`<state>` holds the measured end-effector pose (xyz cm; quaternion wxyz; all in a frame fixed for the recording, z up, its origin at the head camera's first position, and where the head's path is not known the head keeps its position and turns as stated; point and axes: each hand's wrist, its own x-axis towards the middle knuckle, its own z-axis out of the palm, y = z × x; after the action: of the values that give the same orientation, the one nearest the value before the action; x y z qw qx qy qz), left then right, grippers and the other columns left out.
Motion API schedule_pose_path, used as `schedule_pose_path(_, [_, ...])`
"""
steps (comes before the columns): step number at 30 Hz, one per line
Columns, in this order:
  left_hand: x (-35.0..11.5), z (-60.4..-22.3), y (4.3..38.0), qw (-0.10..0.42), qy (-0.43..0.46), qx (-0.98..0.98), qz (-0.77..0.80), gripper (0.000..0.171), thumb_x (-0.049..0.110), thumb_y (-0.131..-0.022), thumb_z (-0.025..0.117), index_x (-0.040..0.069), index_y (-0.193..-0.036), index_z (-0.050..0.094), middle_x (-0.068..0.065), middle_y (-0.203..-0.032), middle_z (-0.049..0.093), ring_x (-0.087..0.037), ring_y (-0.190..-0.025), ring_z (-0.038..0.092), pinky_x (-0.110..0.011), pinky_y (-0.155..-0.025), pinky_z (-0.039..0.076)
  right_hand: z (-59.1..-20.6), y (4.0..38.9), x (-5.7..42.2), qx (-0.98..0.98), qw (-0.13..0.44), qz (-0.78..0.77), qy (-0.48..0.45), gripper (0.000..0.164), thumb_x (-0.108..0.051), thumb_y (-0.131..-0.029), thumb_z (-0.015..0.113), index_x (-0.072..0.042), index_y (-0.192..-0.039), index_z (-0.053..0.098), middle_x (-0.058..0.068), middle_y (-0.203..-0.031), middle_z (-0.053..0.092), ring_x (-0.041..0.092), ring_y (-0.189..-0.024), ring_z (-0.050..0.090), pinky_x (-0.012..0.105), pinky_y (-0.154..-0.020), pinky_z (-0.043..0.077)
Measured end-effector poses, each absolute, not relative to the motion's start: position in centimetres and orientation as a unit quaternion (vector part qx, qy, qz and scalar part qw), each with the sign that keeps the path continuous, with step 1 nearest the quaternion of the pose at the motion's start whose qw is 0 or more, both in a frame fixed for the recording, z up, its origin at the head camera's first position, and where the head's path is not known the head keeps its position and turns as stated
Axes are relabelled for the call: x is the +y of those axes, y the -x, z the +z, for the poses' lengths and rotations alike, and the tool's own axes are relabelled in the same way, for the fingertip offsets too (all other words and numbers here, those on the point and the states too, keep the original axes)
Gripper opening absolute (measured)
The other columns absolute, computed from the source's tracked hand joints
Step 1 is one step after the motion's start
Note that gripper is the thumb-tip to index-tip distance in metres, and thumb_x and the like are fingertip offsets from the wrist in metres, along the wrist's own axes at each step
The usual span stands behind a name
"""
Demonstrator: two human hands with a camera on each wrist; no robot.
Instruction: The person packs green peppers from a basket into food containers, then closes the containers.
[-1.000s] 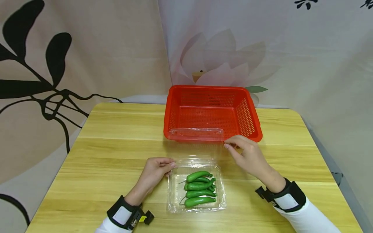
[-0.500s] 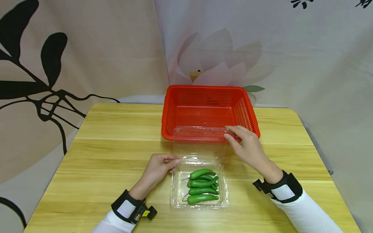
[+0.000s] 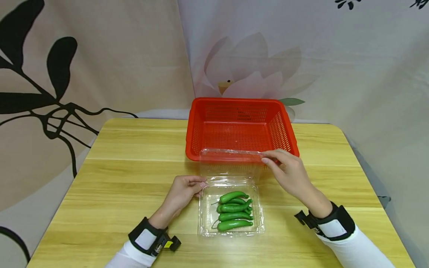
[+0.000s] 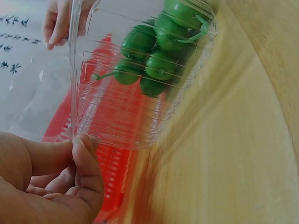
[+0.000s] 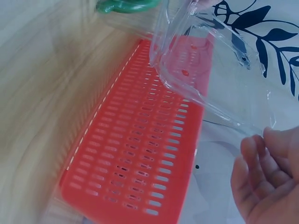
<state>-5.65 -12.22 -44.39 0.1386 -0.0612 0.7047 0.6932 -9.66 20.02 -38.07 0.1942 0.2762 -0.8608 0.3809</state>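
Observation:
A clear plastic clamshell container (image 3: 231,233) stands on the table with several green chili peppers (image 3: 234,216) lying in its base. Its hinged lid (image 3: 231,168) is raised at the back and overlaps the red basket in the head view. My left hand (image 3: 185,191) pinches the container's back left corner between thumb and fingertip; the left wrist view shows this grip on the rim close up. At the lid's right edge, my right hand (image 3: 291,172) pinches the plastic with thumb and forefinger, also visible in the right wrist view.
Behind the container sits a red perforated basket (image 3: 236,130) at the table's back edge. The wooden table (image 3: 134,160) has rounded back corners, and a printed cloth (image 3: 140,56) hangs behind it.
Over the last second the lid's upper edge rises and then dips slightly, with my right hand following it. My left hand keeps its pinch at the corner. The view has shifted a little.

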Motion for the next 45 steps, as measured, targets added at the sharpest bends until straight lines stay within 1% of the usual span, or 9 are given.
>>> schedule_pose_path(5, [-12.1, -44.3, 5.6, 0.131, 0.067, 0.705, 0.693, 0.018, -0.010, -0.095, 0.067, -0.015, -0.113, 0.072, -0.026, -0.098, 0.075, -0.014, -0.070, 0.063, -0.023, -0.062, 0.055, -37.8, 8.7, 20.5, -0.841, 0.221, 0.380, -0.317, 0.028, 0.014, -0.080, 0.082, -0.002, -0.103, 0.078, 0.002, -0.093, 0.075, 0.011, -0.075, 0.066, 0.012, -0.067, 0.051])
schedule_pose_path(9, [-12.1, -44.2, 5.6, 0.130, 0.067, 0.705, 0.694, 0.018, -0.011, -0.094, 0.069, -0.014, -0.112, 0.072, -0.023, -0.097, 0.076, -0.016, -0.073, 0.066, -0.024, -0.065, 0.057, -37.7, 7.9, 20.9, -0.823, 0.239, 0.376, -0.352, 0.007, -0.007, -0.096, 0.076, -0.003, -0.102, 0.077, 0.003, -0.094, 0.075, 0.014, -0.079, 0.068, 0.013, -0.070, 0.052])
schedule_pose_path(12, [-12.1, -44.3, 5.6, 0.128, 0.064, 0.706, 0.694, 0.019, -0.011, -0.094, 0.069, -0.015, -0.112, 0.071, -0.022, -0.098, 0.076, -0.017, -0.076, 0.069, -0.025, -0.067, 0.059, -37.7, 7.3, 21.1, -0.816, 0.256, 0.363, -0.368, 0.029, -0.028, -0.106, 0.064, -0.003, -0.099, 0.077, 0.003, -0.093, 0.074, 0.016, -0.081, 0.069, 0.014, -0.076, 0.054])
schedule_pose_path(14, [-12.1, -44.3, 5.6, 0.128, 0.061, 0.706, 0.694, 0.020, -0.012, -0.093, 0.069, -0.015, -0.113, 0.071, -0.022, -0.098, 0.076, -0.017, -0.077, 0.069, -0.025, -0.068, 0.059, -37.9, 6.9, 21.2, -0.815, 0.268, 0.351, -0.374, 0.036, -0.034, -0.108, 0.060, -0.004, -0.097, 0.076, 0.002, -0.092, 0.074, 0.017, -0.081, 0.069, 0.014, -0.079, 0.053])
schedule_pose_path(19, [-12.0, -44.3, 5.8, 0.128, 0.049, 0.712, 0.689, 0.018, -0.012, -0.094, 0.068, -0.014, -0.111, 0.073, -0.023, -0.100, 0.076, -0.015, -0.078, 0.068, -0.026, -0.070, 0.060, -38.2, 5.9, 21.6, -0.811, 0.282, 0.338, -0.386, 0.036, -0.032, -0.109, 0.060, -0.003, -0.094, 0.076, 0.004, -0.092, 0.073, 0.019, -0.082, 0.070, 0.014, -0.084, 0.053])
schedule_pose_path(28, [-11.6, -44.0, 6.1, 0.115, 0.060, 0.724, 0.678, 0.014, -0.011, -0.095, 0.068, -0.010, -0.107, 0.076, -0.018, -0.095, 0.077, -0.019, -0.078, 0.070, -0.033, -0.072, 0.062, -38.9, 3.7, 22.0, -0.810, 0.285, 0.327, -0.393, 0.035, -0.033, -0.110, 0.058, -0.008, -0.094, 0.076, 0.001, -0.093, 0.073, 0.017, -0.082, 0.070, 0.015, -0.083, 0.055])
schedule_pose_path(33, [-11.5, -44.1, 6.1, 0.109, 0.066, 0.729, 0.672, 0.015, -0.010, -0.095, 0.068, -0.009, -0.108, 0.076, -0.018, -0.097, 0.077, -0.016, -0.076, 0.069, -0.034, -0.070, 0.062, -39.4, 2.6, 21.9, -0.807, 0.286, 0.323, -0.403, 0.034, -0.032, -0.110, 0.058, -0.009, -0.091, 0.075, 0.000, -0.091, 0.073, 0.015, -0.079, 0.070, 0.018, -0.078, 0.056])
schedule_pose_path(39, [-11.6, -44.3, 6.1, 0.117, 0.078, 0.719, 0.681, 0.014, -0.003, -0.098, 0.069, -0.009, -0.108, 0.076, -0.023, -0.092, 0.076, -0.016, -0.071, 0.067, -0.031, -0.066, 0.060, -40.1, 1.6, 21.6, -0.785, 0.314, 0.291, -0.448, 0.029, -0.018, -0.108, 0.058, -0.007, -0.086, 0.074, 0.001, -0.086, 0.072, 0.015, -0.072, 0.067, 0.025, -0.065, 0.057])
schedule_pose_path(45, [-11.7, -43.9, 5.3, 0.125, 0.086, 0.725, 0.672, 0.021, 0.010, -0.102, 0.069, -0.009, -0.102, 0.077, -0.015, -0.079, 0.072, -0.018, -0.064, 0.064, -0.027, -0.057, 0.057, -41.0, 1.1, 21.6, -0.784, 0.318, 0.262, -0.465, 0.029, -0.014, -0.105, 0.057, -0.007, -0.082, 0.073, 0.003, -0.086, 0.072, 0.015, -0.071, 0.066, 0.028, -0.062, 0.056])
